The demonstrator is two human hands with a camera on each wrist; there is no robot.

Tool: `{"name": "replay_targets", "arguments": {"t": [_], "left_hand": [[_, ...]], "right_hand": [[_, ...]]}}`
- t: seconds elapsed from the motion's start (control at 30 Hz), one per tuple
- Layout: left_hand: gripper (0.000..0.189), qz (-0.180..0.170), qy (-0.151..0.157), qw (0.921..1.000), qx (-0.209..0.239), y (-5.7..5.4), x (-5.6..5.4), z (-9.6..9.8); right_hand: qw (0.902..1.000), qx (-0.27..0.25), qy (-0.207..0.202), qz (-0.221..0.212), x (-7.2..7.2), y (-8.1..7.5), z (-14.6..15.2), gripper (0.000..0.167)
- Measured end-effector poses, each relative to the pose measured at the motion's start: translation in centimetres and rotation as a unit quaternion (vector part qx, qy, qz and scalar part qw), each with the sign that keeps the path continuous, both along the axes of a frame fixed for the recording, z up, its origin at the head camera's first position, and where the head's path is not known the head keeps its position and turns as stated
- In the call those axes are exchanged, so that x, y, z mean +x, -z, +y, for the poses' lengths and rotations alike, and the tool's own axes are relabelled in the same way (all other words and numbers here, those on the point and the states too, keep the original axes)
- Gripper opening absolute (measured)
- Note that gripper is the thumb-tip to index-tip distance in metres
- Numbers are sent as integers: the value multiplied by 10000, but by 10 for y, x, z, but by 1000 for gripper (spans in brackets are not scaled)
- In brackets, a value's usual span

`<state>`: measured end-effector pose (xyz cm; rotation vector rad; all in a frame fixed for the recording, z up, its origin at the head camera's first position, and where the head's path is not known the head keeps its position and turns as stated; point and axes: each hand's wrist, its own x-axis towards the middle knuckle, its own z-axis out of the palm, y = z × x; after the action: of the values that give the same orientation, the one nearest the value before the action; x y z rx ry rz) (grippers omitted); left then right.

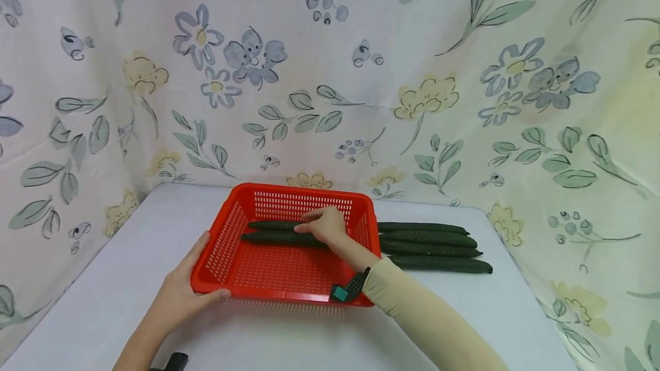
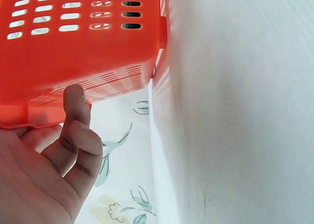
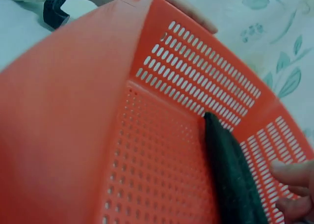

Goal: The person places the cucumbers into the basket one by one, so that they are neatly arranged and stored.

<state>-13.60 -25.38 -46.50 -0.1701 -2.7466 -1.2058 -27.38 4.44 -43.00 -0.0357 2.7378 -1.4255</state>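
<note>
A red plastic basket (image 1: 289,294) with slotted walls stands on the table. My left hand (image 1: 177,296) holds its near left corner, the thumb at the front rim and the fingers along the left side; in the left wrist view, some fingers curl beside the wall. Two dark green cucumbers (image 1: 275,237) lie side by side in the basket, towards its far wall. My right hand (image 1: 326,225) is inside the basket above their right part. In the right wrist view its loosely bent fingers (image 3: 289,175) appear beside the cucumbers, with nothing visibly gripped.
Several more cucumbers (image 1: 430,248) lie in a row on the white table (image 1: 464,308), just right of the basket. A flower-patterned cloth (image 1: 330,73) hangs behind the table and along its sides.
</note>
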Motion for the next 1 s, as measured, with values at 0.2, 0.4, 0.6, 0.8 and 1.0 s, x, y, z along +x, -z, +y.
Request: {"name": "replay_targets", "arguments": {"t": [0.2,0.4,0.6,0.8,1.0], "left_hand": [[126,18,14,10000,11,-2,-3,2],[126,-137,-6,9999,83,-3,1,0],[127,-137,-6,9999,35,0,1,0],[128,-105,-7,9999,67,1,1,1],[129,-54,-46,10000,-23,2,1,1]], "right_hand": [[9972,-664,-232,-241,3,-17,3,39],[9935,-978,-466,-342,10,-35,15,37],[9915,-1135,-602,-219,17,-43,44,37],[9943,-845,-653,15,39,-38,71,37],[9964,-705,-459,135,65,-29,99,37]]}}
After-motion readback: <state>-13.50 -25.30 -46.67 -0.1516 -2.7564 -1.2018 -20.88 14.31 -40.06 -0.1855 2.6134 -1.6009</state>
